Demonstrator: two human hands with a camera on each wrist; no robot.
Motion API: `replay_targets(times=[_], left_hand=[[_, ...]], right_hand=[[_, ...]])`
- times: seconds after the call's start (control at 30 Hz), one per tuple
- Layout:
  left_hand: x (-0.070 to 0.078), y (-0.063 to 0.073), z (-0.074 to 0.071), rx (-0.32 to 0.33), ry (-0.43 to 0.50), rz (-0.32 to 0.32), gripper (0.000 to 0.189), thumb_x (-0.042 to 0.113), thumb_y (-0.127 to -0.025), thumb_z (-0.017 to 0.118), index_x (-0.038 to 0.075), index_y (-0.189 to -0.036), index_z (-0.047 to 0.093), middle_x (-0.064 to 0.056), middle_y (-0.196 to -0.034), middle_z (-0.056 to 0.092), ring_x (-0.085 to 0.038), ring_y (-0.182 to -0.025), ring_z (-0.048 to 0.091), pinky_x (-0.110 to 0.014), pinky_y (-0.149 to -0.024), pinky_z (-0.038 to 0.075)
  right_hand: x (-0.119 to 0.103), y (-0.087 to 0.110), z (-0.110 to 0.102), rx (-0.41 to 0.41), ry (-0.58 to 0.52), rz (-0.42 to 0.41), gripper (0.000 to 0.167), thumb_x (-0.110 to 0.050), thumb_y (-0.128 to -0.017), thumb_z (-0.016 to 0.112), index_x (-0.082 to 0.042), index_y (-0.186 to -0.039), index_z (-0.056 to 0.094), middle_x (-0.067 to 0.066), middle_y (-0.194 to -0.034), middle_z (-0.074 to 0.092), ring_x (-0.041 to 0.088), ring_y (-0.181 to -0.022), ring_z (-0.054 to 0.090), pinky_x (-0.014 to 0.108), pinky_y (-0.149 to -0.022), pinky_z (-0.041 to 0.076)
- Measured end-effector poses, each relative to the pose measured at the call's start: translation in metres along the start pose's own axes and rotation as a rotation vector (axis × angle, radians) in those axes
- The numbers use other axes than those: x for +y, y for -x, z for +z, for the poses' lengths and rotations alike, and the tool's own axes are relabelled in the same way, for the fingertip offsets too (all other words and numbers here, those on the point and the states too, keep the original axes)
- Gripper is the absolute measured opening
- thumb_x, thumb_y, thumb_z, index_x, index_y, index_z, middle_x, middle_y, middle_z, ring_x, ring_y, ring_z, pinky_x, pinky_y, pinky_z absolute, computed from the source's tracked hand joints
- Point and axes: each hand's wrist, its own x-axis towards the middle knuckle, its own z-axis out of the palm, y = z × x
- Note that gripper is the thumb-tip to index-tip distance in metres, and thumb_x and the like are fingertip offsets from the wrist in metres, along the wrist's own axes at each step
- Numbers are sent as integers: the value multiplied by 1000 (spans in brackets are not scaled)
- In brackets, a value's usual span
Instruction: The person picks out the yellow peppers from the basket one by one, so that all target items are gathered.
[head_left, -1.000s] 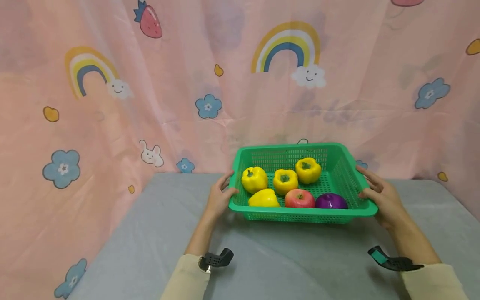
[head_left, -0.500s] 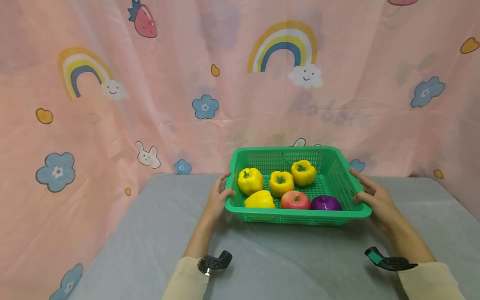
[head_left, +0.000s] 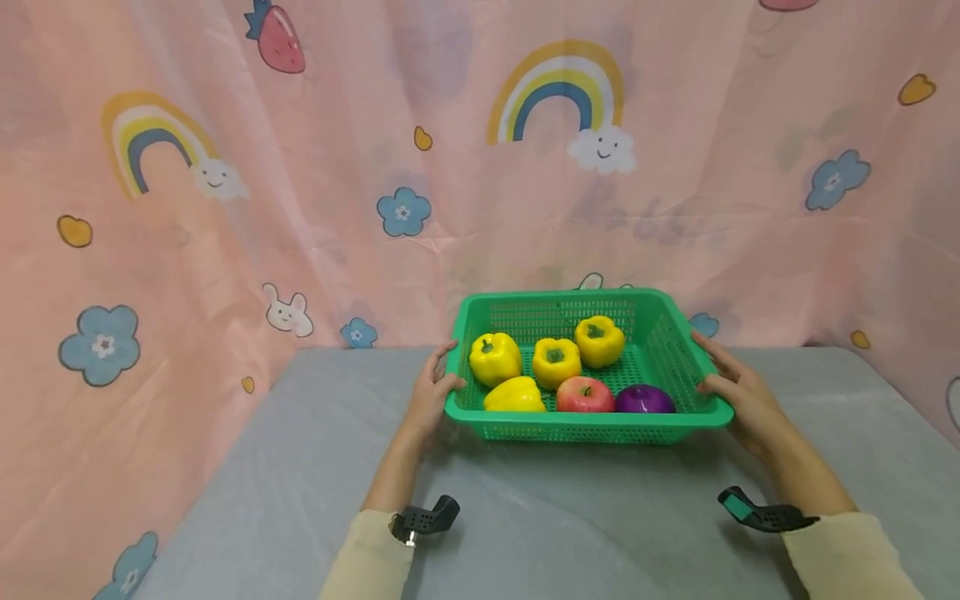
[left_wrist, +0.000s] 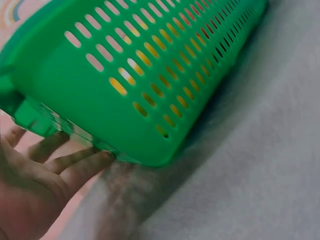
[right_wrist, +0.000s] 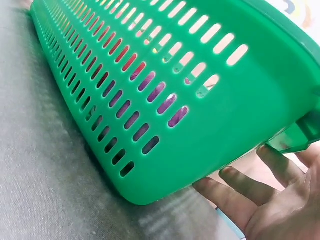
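Note:
In the head view, a green plastic basket [head_left: 588, 419] with slotted sides is held at both ends. My left hand [head_left: 430, 400] grips its left end, thumb over the rim and fingers against the outer wall. At the right end, my right hand [head_left: 750, 408] grips in the same way. Inside are several yellow bell peppers [head_left: 496, 359], one lying on its side. A red apple [head_left: 585, 395] and a shiny purple onion-like item [head_left: 645, 399] sit along the near wall. Both wrist views show fingertips touching the basket's outer wall beneath the rim.
A grey cloth-covered table [head_left: 315, 467] spreads under the basket and forearms. Behind it hangs a pink curtain [head_left: 337, 108] printed with rainbows, flowers and clouds, close to the basket's far side. Each wrist wears a black strap mount [head_left: 431, 515].
Everything in the head view has shifted a little to the left. Against the curtain prints, the basket's far rim sits slightly lower. Both hands keep their hold, and the contents lie as before.

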Motion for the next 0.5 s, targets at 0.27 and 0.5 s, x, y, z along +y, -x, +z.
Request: replay_targets(times=[0.27, 0.5], left_hand=[[7, -3, -2, -21, 110, -85, 63, 10, -93, 53, 20, -154, 37, -19, -156, 43, -37, -134, 54, -34, -88, 57], [5, -5, -3, -1, 125, -70, 56, 12, -97, 54, 18, -152, 40, -21, -149, 50, -33, -120, 63, -36, -86, 60]], right_hand=[[3, -5, -1, -36, 14, -48, 78, 8, -97, 44, -23, -164, 19, -17, -138, 42, 0, -98, 67, 23, -64, 55], [2, -5, -1, -42, 33, -67, 77, 9, -97, 44, -21, -164, 19, -19, -134, 46, 3, -90, 68, 24, -60, 55]])
